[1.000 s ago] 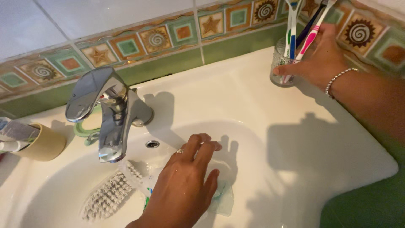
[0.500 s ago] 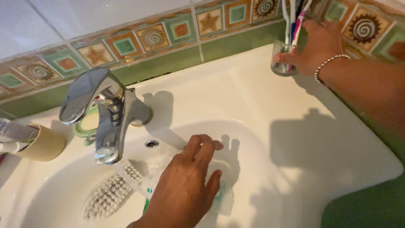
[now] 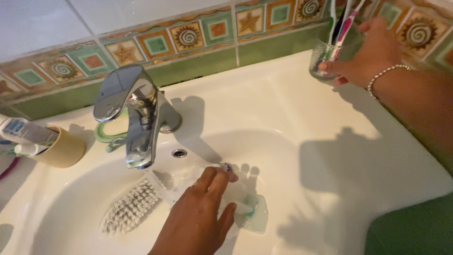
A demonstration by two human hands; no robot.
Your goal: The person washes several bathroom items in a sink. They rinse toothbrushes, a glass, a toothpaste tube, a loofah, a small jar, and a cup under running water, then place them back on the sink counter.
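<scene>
My left hand [image 3: 200, 212] lies in the white sink basin [image 3: 283, 156], fingers curled down onto a clear plastic piece with a green tint [image 3: 252, 212] and something small beneath it. A white scrubbing brush [image 3: 130, 207] rests bristles up just left of that hand, under the chrome tap [image 3: 137, 113]. My right hand [image 3: 368, 54], with a bead bracelet on the wrist, grips a clear glass tumbler [image 3: 323, 59] at the back right corner of the sink. Several toothbrushes [image 3: 342, 23] stand in the tumbler.
A beige cup [image 3: 61, 148] with tubes in it stands on the sink ledge at the left. A green ring-shaped thing [image 3: 111, 137] lies behind the tap. Patterned and green tiles [image 3: 188, 38] line the wall. The overflow hole [image 3: 179, 152] sits below the tap.
My left hand has curled its fingers and pulled back toward me over the plastic piece. My right hand stays on the tumbler. The view has shifted so everything sits a little further right.
</scene>
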